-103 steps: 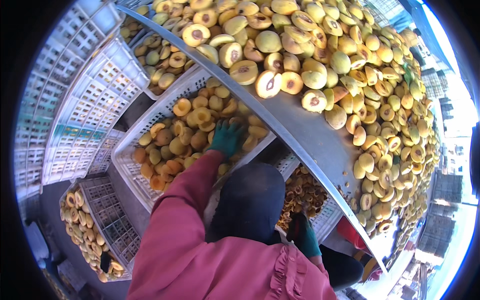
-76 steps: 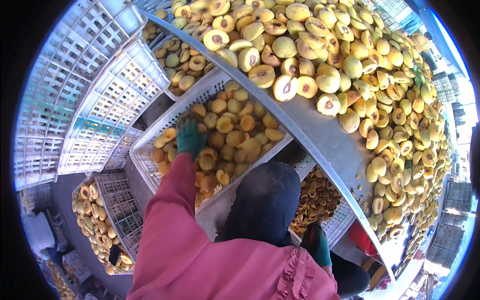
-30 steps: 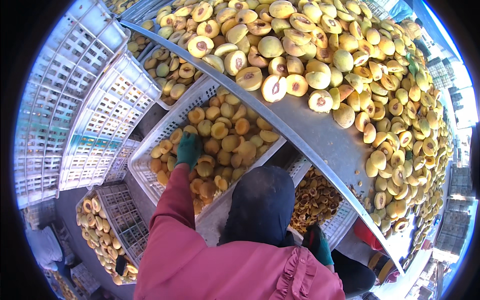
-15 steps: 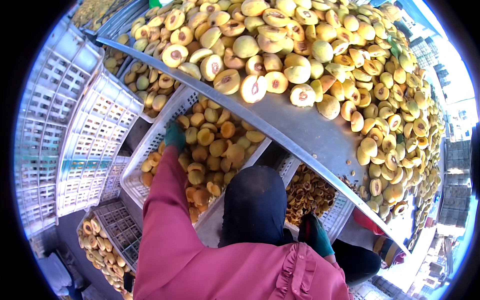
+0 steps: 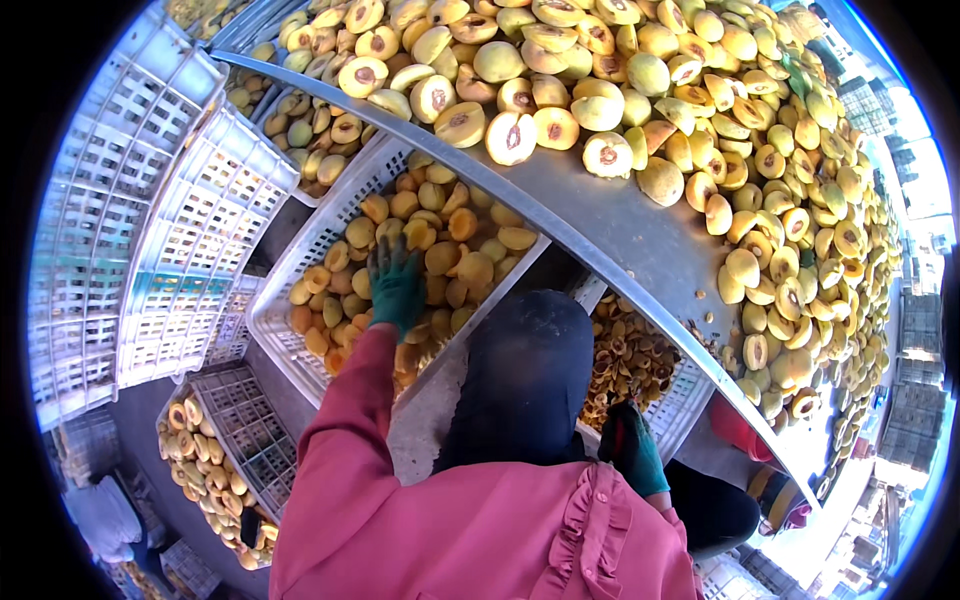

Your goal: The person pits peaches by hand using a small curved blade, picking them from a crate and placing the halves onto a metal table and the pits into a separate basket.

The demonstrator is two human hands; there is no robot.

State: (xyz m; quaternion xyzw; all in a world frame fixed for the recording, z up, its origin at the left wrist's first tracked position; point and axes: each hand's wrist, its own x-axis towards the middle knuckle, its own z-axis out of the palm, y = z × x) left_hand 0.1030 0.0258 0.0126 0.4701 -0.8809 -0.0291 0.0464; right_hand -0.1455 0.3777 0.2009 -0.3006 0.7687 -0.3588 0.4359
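Note:
My left hand (image 5: 397, 285), in a green glove, lies with fingers spread on top of the yellow peach halves (image 5: 440, 258) that fill a white plastic crate (image 5: 262, 325). Nothing is gripped in it. My right hand (image 5: 640, 462), gloved in green too, is down beside my right knee. Its fingers look closed around something dark with a bit of red, whose kind I cannot make out. Just beyond that hand, a second white crate (image 5: 680, 408) holds a heap of brown peach pits and scraps (image 5: 625, 360).
A metal table (image 5: 640, 235) with a raised rim carries a large heap of halved peaches (image 5: 560, 60). White crates (image 5: 190, 240) are stacked at the left. Another crate (image 5: 245, 425) of halves stands lower left. A red container (image 5: 738, 430) sits under the table's right side.
My left hand has moved right and nearer from the far left side of the crate, onto the middle of the peach halves. My right hand stays by my knee. The view has shifted slightly.

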